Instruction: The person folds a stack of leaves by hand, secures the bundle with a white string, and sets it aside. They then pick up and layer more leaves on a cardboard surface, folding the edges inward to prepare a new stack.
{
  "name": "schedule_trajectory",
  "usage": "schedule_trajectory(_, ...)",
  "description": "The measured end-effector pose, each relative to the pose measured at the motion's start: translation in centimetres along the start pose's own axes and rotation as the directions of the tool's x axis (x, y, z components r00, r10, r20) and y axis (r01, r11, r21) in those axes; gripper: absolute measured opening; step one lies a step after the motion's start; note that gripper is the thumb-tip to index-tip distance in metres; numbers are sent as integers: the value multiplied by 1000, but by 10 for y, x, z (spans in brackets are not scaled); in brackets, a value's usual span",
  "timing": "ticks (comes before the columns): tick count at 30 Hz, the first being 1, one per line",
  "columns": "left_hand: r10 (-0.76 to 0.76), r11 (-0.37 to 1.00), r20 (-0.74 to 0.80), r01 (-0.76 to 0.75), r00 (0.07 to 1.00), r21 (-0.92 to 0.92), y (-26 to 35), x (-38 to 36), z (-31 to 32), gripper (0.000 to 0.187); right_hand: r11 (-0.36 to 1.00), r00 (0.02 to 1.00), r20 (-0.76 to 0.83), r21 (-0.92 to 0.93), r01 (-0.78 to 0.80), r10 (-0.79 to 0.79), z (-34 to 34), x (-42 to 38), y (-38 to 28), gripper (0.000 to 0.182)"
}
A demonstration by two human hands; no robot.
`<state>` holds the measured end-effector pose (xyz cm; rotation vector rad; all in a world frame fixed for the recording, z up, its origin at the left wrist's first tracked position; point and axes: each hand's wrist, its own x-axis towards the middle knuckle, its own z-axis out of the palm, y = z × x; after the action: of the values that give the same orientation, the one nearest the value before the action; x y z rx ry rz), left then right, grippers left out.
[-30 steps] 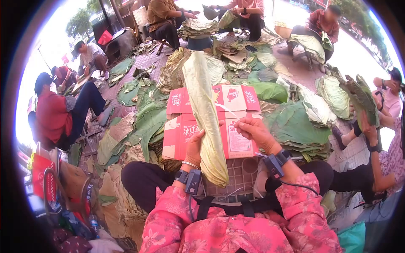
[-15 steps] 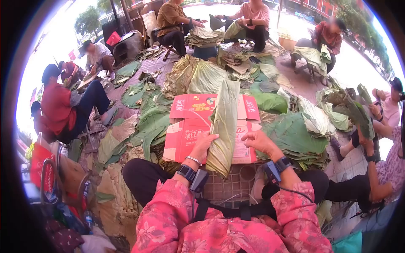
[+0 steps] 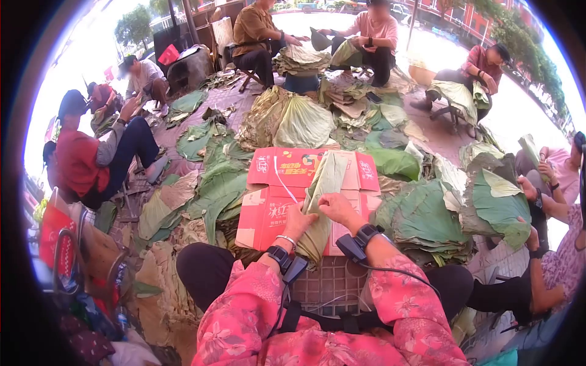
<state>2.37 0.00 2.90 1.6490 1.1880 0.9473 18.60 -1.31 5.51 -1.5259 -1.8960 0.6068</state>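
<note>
A folded leaf [image 3: 323, 195] lies lengthwise across the flattened red cardboard box [image 3: 268, 201], its lower end hanging over the box's near edge toward the person's lap. The left hand [image 3: 297, 222] grips the leaf's lower left side, fingers closed around it. The right hand [image 3: 339, 208] presses on the leaf just right of the left hand, fingers curled over the fold. A thin white strip [image 3: 284, 183] lies on the box just left of the leaf. Stacks of green leaves [image 3: 427, 213] sit right of the box. Beyond the box, other people sit among leaf piles [image 3: 299, 122].
</note>
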Motion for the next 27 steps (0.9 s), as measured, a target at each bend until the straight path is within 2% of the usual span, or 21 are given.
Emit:
schedule_trajectory(1,83,996,-55,-80,995,44,-2,-3,2,34,999,999,3,-8,-36,36,10,-3,-1,16)
schedule_trajectory(4,27,1000,-381,-24,924,12,-1,-9,7,30,994,995,2,-41,-102,102,28,-5,0,18)
schedule_trajectory(7,395,886,-277,-285,876,365,9,-13,0,27,991,992,18,-52,-126,127,36,-4,4,19)
schedule_trajectory(9,440,865,-89,-395,894,310,14,-10,0,23,987,986,42,-26,-161,162,35,1,7,17)
schedule_trajectory(10,470,847,5,-453,883,277,16,-6,1,21,996,996,30,23,-86,85,37,4,15,17)
schedule_trajectory(12,255,965,-10,-254,967,61,0,8,10,19,991,998,6,123,61,-62,44,6,28,18)
schedule_trajectory(13,137,989,8,-137,991,-48,-5,13,12,18,964,993,82,248,-99,81,40,6,28,20)
schedule_trajectory(15,120,987,76,-127,990,102,-14,20,12,17,797,906,281,439,-415,317,30,9,28,24)
schedule_trajectory(16,101,977,109,-120,989,176,-18,20,14,17,820,906,292,402,-407,307,25,10,28,26)
schedule_trajectory(17,68,989,84,-78,994,127,-22,19,17,13,842,906,304,364,-397,295,21,12,27,28)
schedule_trajectory(18,70,983,130,-90,989,157,-18,16,16,14,862,904,318,328,-386,284,15,14,20,30)
schedule_trajectory(20,66,969,217,-115,974,218,-12,12,14,18,862,927,289,376,-341,240,2,16,8,31)
schedule_trajectory(21,-4,964,262,-66,965,258,-3,11,10,29,859,937,274,401,-318,218,-5,17,-1,32)
schedule_trajectory(24,41,984,188,-73,981,165,-19,10,17,26,862,894,430,396,-315,129,-9,27,-24,34)
schedule_trajectory(26,237,970,-1,-237,972,-64,-58,21,41,20,677,929,355,658,-329,106,-24,25,-61,36)
schedule_trajectory(27,221,962,0,-218,975,-164,-54,23,41,17,558,943,317,766,-319,105,-30,24,-72,37)
